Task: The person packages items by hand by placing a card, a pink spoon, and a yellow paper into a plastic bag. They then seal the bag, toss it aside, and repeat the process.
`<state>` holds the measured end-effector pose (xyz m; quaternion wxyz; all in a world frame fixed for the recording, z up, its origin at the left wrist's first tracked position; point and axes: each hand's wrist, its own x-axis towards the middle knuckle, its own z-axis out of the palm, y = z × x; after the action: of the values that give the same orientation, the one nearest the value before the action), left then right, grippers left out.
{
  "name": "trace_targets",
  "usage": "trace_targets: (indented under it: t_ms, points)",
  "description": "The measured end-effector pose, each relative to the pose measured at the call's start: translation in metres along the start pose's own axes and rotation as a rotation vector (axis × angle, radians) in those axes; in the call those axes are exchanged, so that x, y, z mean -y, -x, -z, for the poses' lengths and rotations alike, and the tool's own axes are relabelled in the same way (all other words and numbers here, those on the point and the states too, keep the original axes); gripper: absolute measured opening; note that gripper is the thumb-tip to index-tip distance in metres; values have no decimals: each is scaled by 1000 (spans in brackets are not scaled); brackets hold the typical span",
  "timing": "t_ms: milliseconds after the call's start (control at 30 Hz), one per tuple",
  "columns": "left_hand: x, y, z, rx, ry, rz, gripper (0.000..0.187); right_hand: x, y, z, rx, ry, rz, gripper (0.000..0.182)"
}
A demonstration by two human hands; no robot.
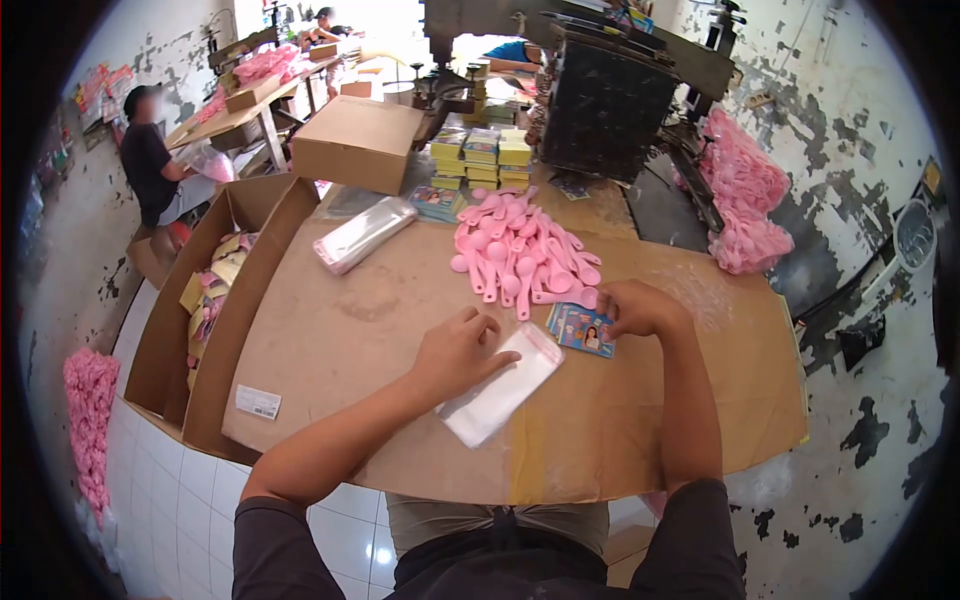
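My left hand (462, 352) rests over a stack of clear plastic bags (495, 405), its thumb stretched across them and apart from the curled fingers. Beside it, my right hand (645, 312) has its fingers bent around the right end of a small pile of blue printed cards (583, 332), gripping at the edge of the top card. The fingertips are partly hidden. Just beyond the cards lies a heap of pink plastic spoons (520, 250), one with its bowl close to my right fingers.
Bundled cards (480, 150) stand stacked behind the spoons. Another bag pack (365, 235) lies left, near a cardboard box (358, 140). A long open carton (245, 330) borders the table's left side. A black machine (608, 100) stands behind; a person (152, 160) sits far left.
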<state>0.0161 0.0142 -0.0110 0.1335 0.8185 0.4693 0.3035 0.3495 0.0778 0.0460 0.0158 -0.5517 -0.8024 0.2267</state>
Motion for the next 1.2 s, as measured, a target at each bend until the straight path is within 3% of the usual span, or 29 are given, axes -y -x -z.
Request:
trace_targets:
  t_ms: [133,233,433,533,633,767,967,1067,1200]
  points:
    - [5,-8,-1,110,169,72,29,-1,-3,2,51,-27,-44,38]
    - [0,-16,11,264,275,315,23,-11,-6,3,8,-53,10,35]
    - [13,-11,0,148,571,346,21,14,15,27,1,-20,106,22]
    - [13,-6,-2,43,1041,356,23,42,21,26,75,-448,319,18]
    - [17,-4,-4,112,1088,378,25,63,8,2,123,-718,470,18]
    - [20,-2,-4,208,997,414,23,70,-11,-25,203,-431,568,19]
    - [23,1,-5,59,829,358,12,77,-9,-25,304,-316,391,21]
    - [27,-5,-3,-127,1036,236,13,81,-6,-23,282,-293,380,23]
    - [22,-11,27,7,1350,434,25,78,-9,-30,187,-309,445,26]
